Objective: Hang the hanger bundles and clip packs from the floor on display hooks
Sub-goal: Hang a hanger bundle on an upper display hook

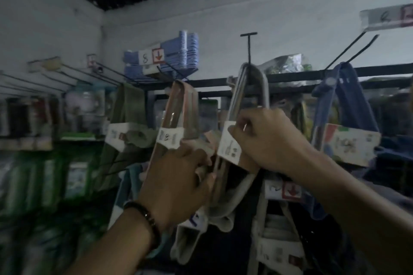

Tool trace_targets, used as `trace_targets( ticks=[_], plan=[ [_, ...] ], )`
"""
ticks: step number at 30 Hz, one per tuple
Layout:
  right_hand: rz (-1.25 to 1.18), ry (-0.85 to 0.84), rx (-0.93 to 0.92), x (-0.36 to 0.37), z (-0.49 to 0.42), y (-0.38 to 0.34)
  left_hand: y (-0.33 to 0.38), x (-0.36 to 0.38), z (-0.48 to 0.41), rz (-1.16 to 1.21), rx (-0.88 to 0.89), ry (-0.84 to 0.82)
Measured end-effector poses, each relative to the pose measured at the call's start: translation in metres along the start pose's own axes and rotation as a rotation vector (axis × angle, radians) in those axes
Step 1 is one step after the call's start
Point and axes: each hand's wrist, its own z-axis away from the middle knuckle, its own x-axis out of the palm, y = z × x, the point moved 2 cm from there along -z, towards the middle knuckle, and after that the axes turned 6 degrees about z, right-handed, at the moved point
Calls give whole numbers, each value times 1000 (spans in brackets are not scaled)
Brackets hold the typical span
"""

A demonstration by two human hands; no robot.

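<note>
The grey hanger bundle (pixel 237 105) is a tight stack of pale grey plastic hangers, slanted from upper right to lower left, with a white paper band (pixel 228 144) wrapped round its middle; the band carries small dark print too blurred to read. The rounded top of the bundle sits at the black wire hook (pixel 248 51), which ends in a short crossbar, and it seems to be looped over the wire, though the blur makes the contact hard to confirm.

The right hand (pixel 266 140) is clenched on the bundle at the band, thumb and fingertips pinching its upper edge. The left hand (pixel 178 176), with a dark bracelet (pixel 145 216) on the wrist, grasps the bundle lower down, fingers curled round its edge just below the band.

Just to the left hangs a pink bundle (pixel 178 105) with its own band, then a green bundle (pixel 129 107); a blue bundle (pixel 342 96) hangs to the right.
</note>
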Motion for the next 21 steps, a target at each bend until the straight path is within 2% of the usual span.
trace_targets(
  ticks=[4,8,11,14,17,21],
  plan=[
    [-84,-191,-87,38,52,-55,-20,-29,68,-17,-207,-118],
    [-75,-256,-180,95,117,-113,-56,-45,160,42,-387,-231],
    [-219,-392,-153,140,173,-155,-88,-50,253,121,-560,-278],
    [-361,-528,-91,191,247,-215,-116,-58,375,145,-738,-395],
    [-514,-811,3,239,331,-295,-129,-82,508,182,-933,-555],
    [-704,-1189,31,281,445,-409,-131,-129,664,193,-1204,-625]
  ],
)
